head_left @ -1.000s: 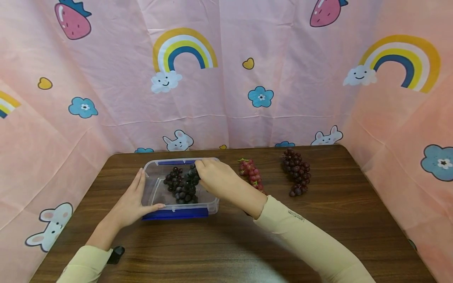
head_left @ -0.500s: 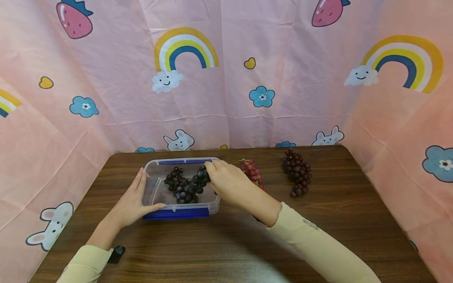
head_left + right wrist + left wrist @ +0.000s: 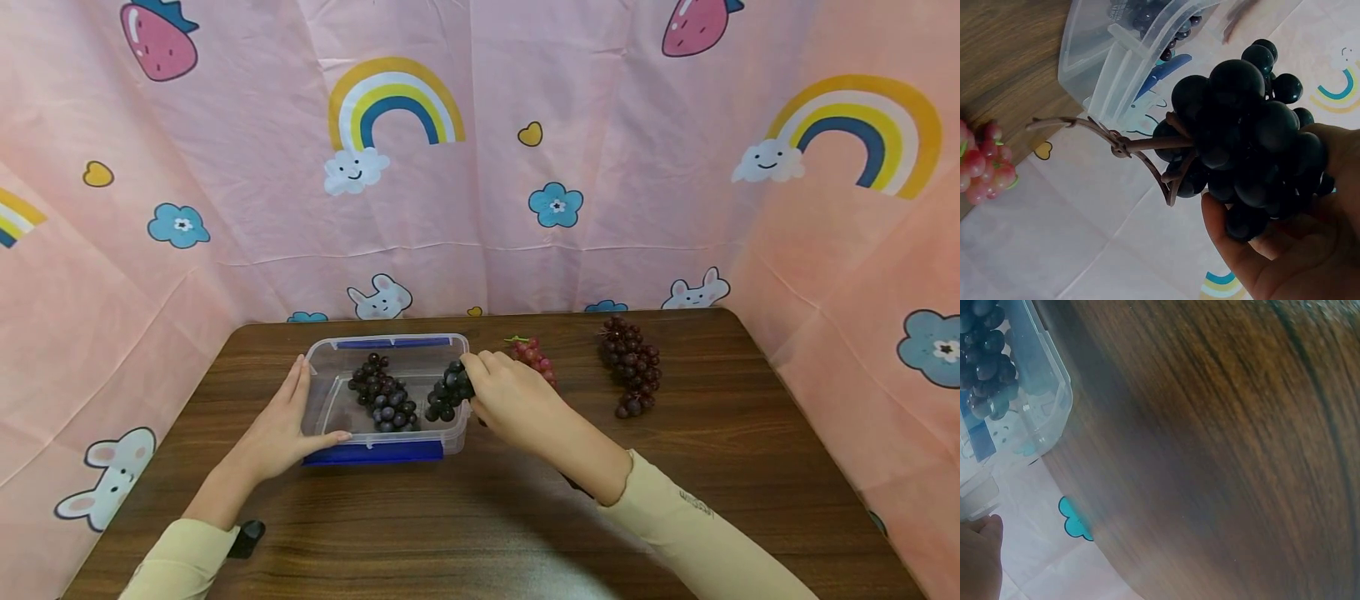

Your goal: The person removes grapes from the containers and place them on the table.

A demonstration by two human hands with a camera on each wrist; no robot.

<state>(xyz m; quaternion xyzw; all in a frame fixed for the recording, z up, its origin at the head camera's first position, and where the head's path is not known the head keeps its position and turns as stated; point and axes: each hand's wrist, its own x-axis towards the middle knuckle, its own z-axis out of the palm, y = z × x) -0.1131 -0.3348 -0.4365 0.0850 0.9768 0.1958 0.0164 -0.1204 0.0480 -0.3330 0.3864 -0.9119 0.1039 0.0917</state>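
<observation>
My right hand (image 3: 517,396) grips a bunch of black grapes (image 3: 450,390) over the right side of a clear plastic box (image 3: 318,408). In the right wrist view these grapes (image 3: 1235,131) fill the curled fingers, their brown stem sticking out. Another cluster of dark grapes (image 3: 384,398) lies inside the box. My left hand (image 3: 273,429) rests against the box's left side with straight fingers, its thumb along the front rim. In the left wrist view only a bit of the left hand (image 3: 980,559) shows by the box's corner.
Red grapes (image 3: 536,360) lie right of the box, partly hidden behind my right hand. Farther right is a bunch of dark red grapes (image 3: 630,365). Blue clasps (image 3: 375,452) hang at the box's front. A patterned pink cloth (image 3: 480,192) surrounds the wooden table (image 3: 420,533).
My right hand has moved right and slightly toward me with the black grapes, which are now apart from the cluster in the box. The left hand stays put.
</observation>
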